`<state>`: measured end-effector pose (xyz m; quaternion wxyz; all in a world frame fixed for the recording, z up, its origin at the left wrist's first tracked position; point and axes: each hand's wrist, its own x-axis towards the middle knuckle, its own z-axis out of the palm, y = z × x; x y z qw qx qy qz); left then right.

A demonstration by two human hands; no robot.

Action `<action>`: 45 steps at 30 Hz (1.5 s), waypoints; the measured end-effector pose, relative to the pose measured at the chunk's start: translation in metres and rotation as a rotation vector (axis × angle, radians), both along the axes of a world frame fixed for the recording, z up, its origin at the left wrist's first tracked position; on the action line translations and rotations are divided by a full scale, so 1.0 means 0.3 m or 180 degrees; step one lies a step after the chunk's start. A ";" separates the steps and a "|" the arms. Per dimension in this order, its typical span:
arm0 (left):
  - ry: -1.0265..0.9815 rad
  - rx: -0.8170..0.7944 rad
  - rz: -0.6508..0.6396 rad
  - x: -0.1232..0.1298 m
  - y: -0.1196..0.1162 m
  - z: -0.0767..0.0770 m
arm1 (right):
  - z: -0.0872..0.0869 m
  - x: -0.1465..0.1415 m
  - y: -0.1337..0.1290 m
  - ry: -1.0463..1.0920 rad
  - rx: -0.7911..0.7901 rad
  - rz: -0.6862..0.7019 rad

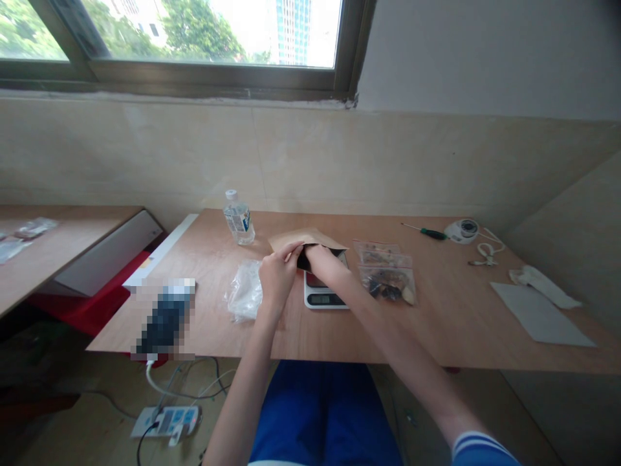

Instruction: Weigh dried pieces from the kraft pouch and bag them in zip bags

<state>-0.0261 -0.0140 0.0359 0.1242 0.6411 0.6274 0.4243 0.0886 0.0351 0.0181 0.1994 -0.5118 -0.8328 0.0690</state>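
Observation:
A brown paper bag with a dark inside lies over a small white digital scale, its mouth towards me. My left hand is closed on the left edge of that mouth, thumb and fingers pinching the paper. My right hand reaches into the opening, so its fingers are hidden and I cannot see whether they hold anything. A crumpled clear plastic bag lies left of my left hand. Right of the scale are zip bags with dark and pale pieces inside.
A water bottle stands at the back left, and a blurred-out phone lies at the left edge, cabled. A screwdriver, a white camera and white paper lie right. A power strip is on the floor.

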 end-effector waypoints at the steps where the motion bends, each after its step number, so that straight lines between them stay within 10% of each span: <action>1: 0.0002 -0.0005 0.0012 -0.001 0.001 0.001 | 0.024 0.009 -0.020 -0.0167 -0.0097 0.0039; 17: 0.0002 0.0057 0.0031 0.001 0.001 -0.006 | 0.113 0.086 -0.182 -0.1016 0.0232 0.0124; 27: -0.0027 0.0111 0.0032 -0.015 0.032 0.011 | 0.184 0.193 -0.276 0.1526 -0.0130 0.0827; 37: -0.0074 0.0163 0.0566 -0.004 0.136 0.069 | -0.141 0.223 -0.232 0.2251 -0.0706 0.0138; 45: -0.0435 0.0629 0.0752 -0.012 0.291 0.069 | -0.227 0.144 -0.133 0.2054 -0.0499 0.0304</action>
